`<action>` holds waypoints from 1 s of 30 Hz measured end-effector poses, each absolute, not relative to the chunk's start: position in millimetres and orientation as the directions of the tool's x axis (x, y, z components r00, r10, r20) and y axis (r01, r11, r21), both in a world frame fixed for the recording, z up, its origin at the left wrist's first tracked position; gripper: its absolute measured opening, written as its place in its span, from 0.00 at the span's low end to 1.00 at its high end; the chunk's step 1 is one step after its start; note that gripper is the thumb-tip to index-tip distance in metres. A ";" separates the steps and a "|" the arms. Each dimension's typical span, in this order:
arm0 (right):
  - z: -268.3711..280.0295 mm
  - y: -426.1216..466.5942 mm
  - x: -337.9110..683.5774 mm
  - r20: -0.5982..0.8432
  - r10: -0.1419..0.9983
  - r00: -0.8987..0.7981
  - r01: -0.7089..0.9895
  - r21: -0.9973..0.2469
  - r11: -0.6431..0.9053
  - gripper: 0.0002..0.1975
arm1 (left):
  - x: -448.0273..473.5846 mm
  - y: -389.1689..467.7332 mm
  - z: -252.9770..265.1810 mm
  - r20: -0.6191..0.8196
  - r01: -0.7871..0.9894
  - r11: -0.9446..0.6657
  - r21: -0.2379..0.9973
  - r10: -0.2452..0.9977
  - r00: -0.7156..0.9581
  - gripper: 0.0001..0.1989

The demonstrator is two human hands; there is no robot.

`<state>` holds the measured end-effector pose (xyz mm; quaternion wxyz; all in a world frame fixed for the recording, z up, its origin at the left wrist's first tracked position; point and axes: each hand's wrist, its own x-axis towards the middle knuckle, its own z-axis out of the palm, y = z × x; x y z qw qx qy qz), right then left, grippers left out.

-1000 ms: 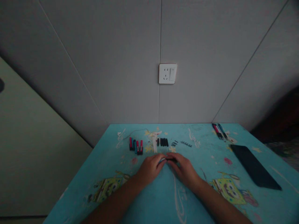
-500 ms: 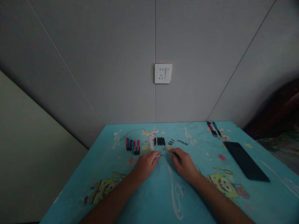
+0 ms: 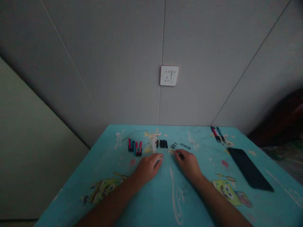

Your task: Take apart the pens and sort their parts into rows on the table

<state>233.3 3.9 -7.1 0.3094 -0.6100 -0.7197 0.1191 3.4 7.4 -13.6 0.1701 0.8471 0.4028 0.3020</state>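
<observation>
My left hand point(image 3: 147, 165) is closed in a pinch on a thin, whitish pen refill point(image 3: 159, 160). My right hand point(image 3: 188, 162) is also closed, with a small black piece point(image 3: 181, 155) showing between its fingers; its exact kind is hard to make out. The right fingertips lie near a group of small dark pieces point(image 3: 173, 146). Just beyond my left hand, thin white refills point(image 3: 153, 144) lie side by side. Short black tubes point(image 3: 163, 144) form a row beside them. Red, black and blue pen barrels point(image 3: 135, 148) stand in a group to the left.
A row of tiny spring-like parts point(image 3: 185, 146) lies right of the small dark pieces. Several pens point(image 3: 217, 134) sit at the far right corner. A dark flat pad point(image 3: 249, 168) lies on the right of the blue patterned table point(image 3: 151, 201). Behind is a wall with a socket point(image 3: 169, 75).
The camera view has tilted slightly. The dark tip that stuck out from my left fingers no longer shows clearly. My right hand has shifted a little to the right and stays closed.
</observation>
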 end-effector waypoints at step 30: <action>-11.8 33.1 232.0 0.325 0.939 -0.109 0.969 -0.174 0.173 0.16 | 5.0 4.5 -13.0 0.355 0.569 -0.662 0.488 0.746 0.564 0.08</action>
